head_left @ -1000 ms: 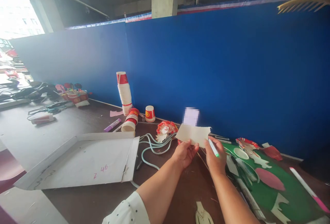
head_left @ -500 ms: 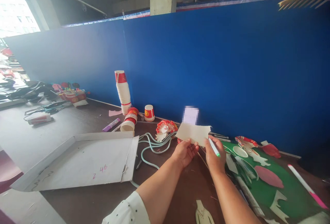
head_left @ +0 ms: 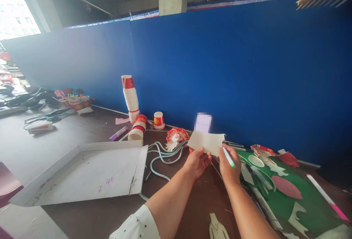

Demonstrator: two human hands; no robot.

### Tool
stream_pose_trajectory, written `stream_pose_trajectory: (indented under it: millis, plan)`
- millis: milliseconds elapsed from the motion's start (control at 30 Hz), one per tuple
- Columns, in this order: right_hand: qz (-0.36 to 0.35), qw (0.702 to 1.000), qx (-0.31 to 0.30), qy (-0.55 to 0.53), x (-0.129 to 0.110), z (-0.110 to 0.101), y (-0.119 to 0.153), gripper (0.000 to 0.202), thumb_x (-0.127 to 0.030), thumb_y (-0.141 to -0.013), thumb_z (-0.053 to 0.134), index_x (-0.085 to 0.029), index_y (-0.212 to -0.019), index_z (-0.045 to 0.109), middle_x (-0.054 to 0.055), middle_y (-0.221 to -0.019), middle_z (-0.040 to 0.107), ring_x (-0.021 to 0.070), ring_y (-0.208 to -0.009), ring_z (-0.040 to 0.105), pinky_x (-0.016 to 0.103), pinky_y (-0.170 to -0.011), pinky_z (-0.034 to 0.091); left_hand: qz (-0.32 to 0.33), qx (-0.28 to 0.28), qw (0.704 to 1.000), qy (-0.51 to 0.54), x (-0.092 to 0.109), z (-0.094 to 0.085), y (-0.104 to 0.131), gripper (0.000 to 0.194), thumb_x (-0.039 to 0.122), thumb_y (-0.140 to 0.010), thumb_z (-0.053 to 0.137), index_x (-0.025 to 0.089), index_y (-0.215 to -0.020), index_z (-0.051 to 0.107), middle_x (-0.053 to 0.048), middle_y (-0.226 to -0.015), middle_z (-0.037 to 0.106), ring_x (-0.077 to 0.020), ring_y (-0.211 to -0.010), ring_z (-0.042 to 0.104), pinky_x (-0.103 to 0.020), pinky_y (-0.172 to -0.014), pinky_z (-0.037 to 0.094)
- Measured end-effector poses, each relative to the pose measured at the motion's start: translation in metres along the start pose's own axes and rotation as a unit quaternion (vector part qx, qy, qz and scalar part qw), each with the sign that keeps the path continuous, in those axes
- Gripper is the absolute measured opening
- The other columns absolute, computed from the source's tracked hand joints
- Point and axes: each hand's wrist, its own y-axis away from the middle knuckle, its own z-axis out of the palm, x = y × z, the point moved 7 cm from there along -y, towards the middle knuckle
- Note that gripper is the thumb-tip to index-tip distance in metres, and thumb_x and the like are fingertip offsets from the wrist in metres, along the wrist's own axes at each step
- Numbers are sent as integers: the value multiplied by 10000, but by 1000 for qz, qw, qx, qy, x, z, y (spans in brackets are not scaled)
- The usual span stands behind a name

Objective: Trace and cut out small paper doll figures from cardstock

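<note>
A cream-white piece of paper [head_left: 206, 143], slightly curved, is held up over the table. My left hand [head_left: 195, 164] pinches its lower edge between thumb and fingers. In my right hand [head_left: 230, 169] lies a white marker [head_left: 228, 156] with a green end pointing down toward me. The right fingertips also touch the paper's right edge. Just left of the paper is a fringed red-and-white paper flower [head_left: 177, 138]. Nearer to me, between my forearms, a cut-out paper shape with dark lines [head_left: 217, 228] rests on the table.
A shallow white box lid [head_left: 82, 173] and pale blue cord [head_left: 159, 158] lie to the left. Paper cups [head_left: 131, 99] stand stacked by the blue partition [head_left: 233, 66]. On the right, a green mat [head_left: 291, 209] bears paper scraps, pens and a pink-tipped marker [head_left: 327, 197].
</note>
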Motion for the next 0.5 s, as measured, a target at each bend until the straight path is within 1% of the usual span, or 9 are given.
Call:
stream_pose_trajectory:
  millis: [167,300,500]
  plan:
    - [1,1000,1,5,0,0,0,452,-513,-735,670,-182,-1043,668,110,-998,736,218,-737,647,322,-628,502,-3,2,1000,3,0,1,1,77,90,-902,520,107,-915,595,-58,-763,634,-115,-645,619,-225,-619,528]
    - [3,1000,1,8,3,0,-1,434,-498,-738,675,-185,-1037,667,96,-960,733,215,-731,645,326,-647,506,-4,-3,1000,3,-1,1,0,89,91,-915,506,112,-924,591,-46,-763,630,-109,-642,619,-221,-616,526]
    - [6,1000,7,2,3,0,0,440,-505,-738,671,-185,-1040,666,93,-956,734,206,-711,640,325,-649,508,-4,6,1000,2,-2,-1,0,69,70,-885,538,120,-899,585,-43,-745,621,-115,-646,623,-226,-622,534]
